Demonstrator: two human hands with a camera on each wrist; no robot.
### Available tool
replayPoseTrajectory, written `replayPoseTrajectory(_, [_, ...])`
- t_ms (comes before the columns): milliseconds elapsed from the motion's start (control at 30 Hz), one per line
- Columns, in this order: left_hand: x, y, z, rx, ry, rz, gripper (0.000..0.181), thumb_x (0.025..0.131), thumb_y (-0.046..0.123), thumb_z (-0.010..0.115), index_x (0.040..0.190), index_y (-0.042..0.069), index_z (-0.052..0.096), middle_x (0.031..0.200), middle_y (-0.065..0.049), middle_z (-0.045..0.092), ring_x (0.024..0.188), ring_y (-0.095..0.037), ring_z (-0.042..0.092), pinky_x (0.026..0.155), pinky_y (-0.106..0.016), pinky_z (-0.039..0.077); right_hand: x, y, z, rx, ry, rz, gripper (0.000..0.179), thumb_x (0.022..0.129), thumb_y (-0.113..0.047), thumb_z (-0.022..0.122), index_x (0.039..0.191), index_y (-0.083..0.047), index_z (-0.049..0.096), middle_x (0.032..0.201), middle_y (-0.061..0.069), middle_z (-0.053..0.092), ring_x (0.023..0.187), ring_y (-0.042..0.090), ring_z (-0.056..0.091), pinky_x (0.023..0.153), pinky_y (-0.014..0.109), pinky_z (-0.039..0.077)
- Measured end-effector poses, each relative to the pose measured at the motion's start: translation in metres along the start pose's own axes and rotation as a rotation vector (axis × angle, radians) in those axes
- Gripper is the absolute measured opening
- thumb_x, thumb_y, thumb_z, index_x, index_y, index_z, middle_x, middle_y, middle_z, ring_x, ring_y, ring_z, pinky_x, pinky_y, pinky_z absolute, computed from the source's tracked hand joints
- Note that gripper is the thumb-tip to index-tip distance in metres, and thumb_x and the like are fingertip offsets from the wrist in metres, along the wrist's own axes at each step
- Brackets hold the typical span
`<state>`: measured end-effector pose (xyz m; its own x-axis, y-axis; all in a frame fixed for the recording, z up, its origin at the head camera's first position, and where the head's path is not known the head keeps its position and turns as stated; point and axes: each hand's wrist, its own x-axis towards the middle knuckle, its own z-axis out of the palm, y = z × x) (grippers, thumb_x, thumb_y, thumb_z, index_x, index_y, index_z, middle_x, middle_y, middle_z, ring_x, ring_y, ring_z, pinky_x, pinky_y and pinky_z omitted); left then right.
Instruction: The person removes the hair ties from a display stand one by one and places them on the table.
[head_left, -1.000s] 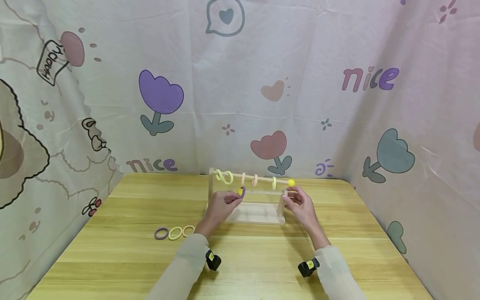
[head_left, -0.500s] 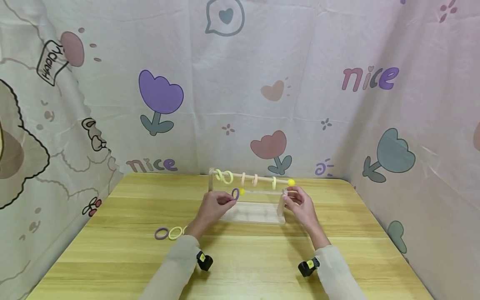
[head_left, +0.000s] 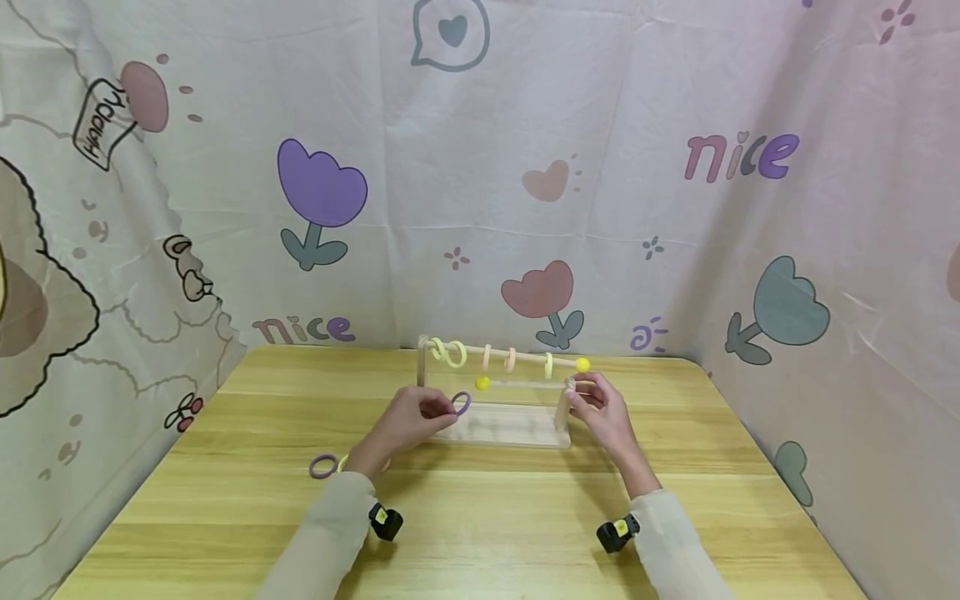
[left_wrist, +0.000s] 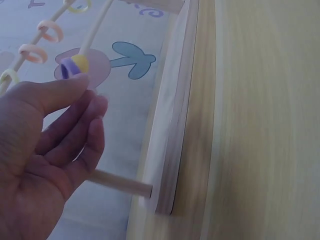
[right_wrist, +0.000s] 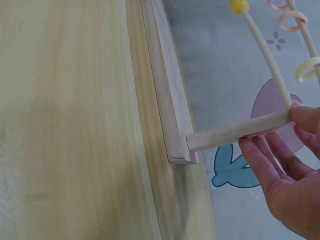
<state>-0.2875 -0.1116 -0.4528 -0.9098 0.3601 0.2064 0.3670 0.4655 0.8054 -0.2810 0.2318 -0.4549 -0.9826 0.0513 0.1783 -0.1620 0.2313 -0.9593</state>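
Left grip (head_left: 408, 418) pinches a purple ring (head_left: 468, 402), right grip (head_left: 606, 421) a wooden post (head_left: 562, 412).

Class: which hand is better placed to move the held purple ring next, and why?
Left, most likely. The left hand pinches the purple ring near the lower yellow ball; the right hand is farther away, holding the stand's right post.

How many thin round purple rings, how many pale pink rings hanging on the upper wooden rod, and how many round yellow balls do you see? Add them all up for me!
Thin round purple rings: 2
Pale pink rings on the upper wooden rod: 2
Round yellow balls: 2
Total: 6
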Motion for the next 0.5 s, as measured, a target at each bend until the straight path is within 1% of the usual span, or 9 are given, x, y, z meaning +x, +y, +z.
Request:
replayPoseTrajectory(100, [-0.003,-0.002,-0.007,0.027,-0.043,-0.002,0.004,0.092,0.016,0.079,0.091,0.012,0.077,0.089,-0.001,0.074,0.079,-0.012,0.064,0.072,-0.020,0.056,0.000,0.000,0.000,0.004,0.000,-0.001,0.038,0.101,-0.009,0.066,0.136,0.000,0.055,0.130,0.029,0.063,0.112,0.030,0.067,0.093,0.041,0.063])
replayPoseTrajectory(233, [-0.007,-0.003,-0.016,0.054,-0.083,0.005,0.005,0.091,0.014,0.079,0.091,0.010,0.077,0.089,-0.002,0.075,0.078,-0.012,0.064,0.071,-0.020,0.056,0.001,-0.001,-0.001,0.007,0.005,-0.007,0.038,0.101,-0.008,0.066,0.135,0.001,0.055,0.129,0.030,0.063,0.107,0.024,0.067,0.090,0.035,0.064])
replayPoseTrajectory(367, [-0.011,-0.008,-0.022,0.069,-0.113,0.010,0.006,0.090,0.012,0.080,0.088,0.006,0.078,0.087,-0.004,0.075,0.074,-0.011,0.061,0.067,-0.019,0.054,0.000,-0.002,-0.001,0.014,0.007,-0.005,0.037,0.101,-0.008,0.066,0.135,0.001,0.055,0.129,0.031,0.063,0.108,0.026,0.067,0.087,0.030,0.064])
replayPoseTrajectory(400, [-0.012,-0.010,-0.024,0.073,-0.119,0.015,0.006,0.090,0.011,0.080,0.088,0.006,0.078,0.087,-0.004,0.075,0.072,-0.011,0.061,0.066,-0.019,0.054,0.000,-0.003,-0.001,0.018,0.006,-0.002,0.038,0.101,-0.008,0.066,0.135,0.001,0.055,0.129,0.031,0.063,0.108,0.027,0.067,0.087,0.030,0.064])
replayPoseTrajectory(500, [-0.017,-0.013,-0.028,0.083,-0.132,0.002,0.005,0.089,0.011,0.081,0.086,0.007,0.078,0.085,-0.004,0.075,0.071,-0.010,0.059,0.063,-0.019,0.053,-0.001,-0.004,-0.001,0.027,0.003,0.004,0.038,0.101,-0.009,0.066,0.136,0.001,0.055,0.129,0.031,0.062,0.108,0.026,0.067,0.088,0.031,0.063])
